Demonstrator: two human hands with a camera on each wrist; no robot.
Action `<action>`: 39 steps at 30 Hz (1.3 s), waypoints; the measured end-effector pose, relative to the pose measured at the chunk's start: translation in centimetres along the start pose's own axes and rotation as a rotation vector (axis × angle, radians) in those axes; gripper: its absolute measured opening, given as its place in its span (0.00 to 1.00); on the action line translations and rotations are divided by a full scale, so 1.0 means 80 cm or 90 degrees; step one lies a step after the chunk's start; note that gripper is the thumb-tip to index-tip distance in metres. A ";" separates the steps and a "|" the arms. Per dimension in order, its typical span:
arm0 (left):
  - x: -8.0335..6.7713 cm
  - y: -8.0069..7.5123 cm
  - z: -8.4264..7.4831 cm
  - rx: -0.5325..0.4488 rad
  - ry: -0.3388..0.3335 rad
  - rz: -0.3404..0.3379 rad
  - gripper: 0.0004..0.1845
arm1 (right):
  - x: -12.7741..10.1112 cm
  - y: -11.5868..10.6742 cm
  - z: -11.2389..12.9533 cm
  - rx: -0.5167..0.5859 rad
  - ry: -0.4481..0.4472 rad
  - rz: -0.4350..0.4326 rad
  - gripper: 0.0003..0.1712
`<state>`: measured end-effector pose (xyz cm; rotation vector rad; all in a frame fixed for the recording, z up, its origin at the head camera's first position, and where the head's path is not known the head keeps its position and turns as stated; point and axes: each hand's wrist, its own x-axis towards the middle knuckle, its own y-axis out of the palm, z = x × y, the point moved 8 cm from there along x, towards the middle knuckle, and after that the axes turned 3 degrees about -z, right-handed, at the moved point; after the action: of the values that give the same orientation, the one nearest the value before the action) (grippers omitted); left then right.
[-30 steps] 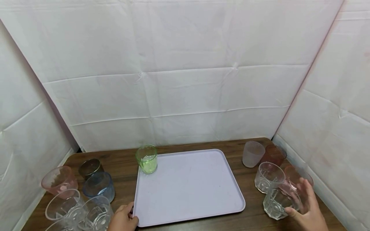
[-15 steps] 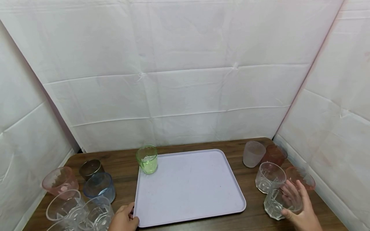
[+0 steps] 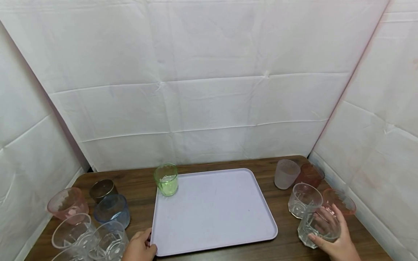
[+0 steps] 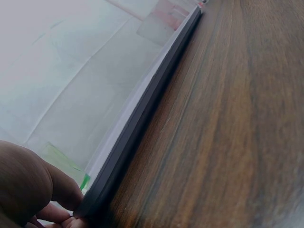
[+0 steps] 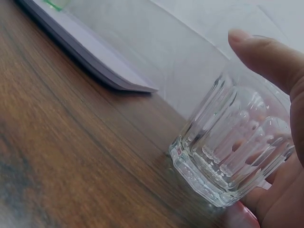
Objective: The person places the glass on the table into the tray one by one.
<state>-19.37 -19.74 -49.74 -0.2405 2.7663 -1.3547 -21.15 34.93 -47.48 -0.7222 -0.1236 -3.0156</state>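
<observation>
My left hand (image 3: 139,247) pinches the near left corner of a pale lilac tray (image 3: 215,214); the dark side of its rim (image 4: 142,111) shows in the left wrist view. A green tumbler (image 3: 167,183) stands on the tray's far left corner. At the right, my right hand (image 3: 340,243) grips a clear faceted glass (image 3: 307,230), thumb on the near side and fingers wrapped behind. The right wrist view shows this glass (image 5: 213,161) upright, its thick base right at the tabletop. Part of the fingers shows through the glass.
Close to the gripped glass are another clear glass (image 3: 298,208), an orange-pink glass (image 3: 343,203), a frosted tumbler (image 3: 285,175) and a dark red one (image 3: 311,175). On the left stand pink (image 3: 66,204), brown (image 3: 102,191), blue (image 3: 114,214) and several clear glasses (image 3: 109,241). White sheets (image 3: 209,101) enclose the table.
My right hand has moved left and closed round the clear glass, its fingers now behind it. The left hand, tray and green tumbler have stayed in place.
</observation>
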 end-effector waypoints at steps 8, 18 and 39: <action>-0.001 -0.001 0.001 0.000 0.002 -0.010 0.26 | 0.001 -0.002 0.001 -0.087 0.024 -0.015 0.51; -0.002 -0.002 0.002 -0.001 0.000 -0.014 0.26 | 0.002 0.006 0.002 -0.137 0.046 0.033 0.46; -0.005 -0.007 -0.006 0.004 0.027 -0.043 0.26 | 0.047 0.076 0.050 -0.316 -0.009 0.111 0.51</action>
<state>-18.97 -19.63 -48.98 -0.3108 2.8119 -1.3995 -22.39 29.17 -41.77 -0.7319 0.6717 -2.8864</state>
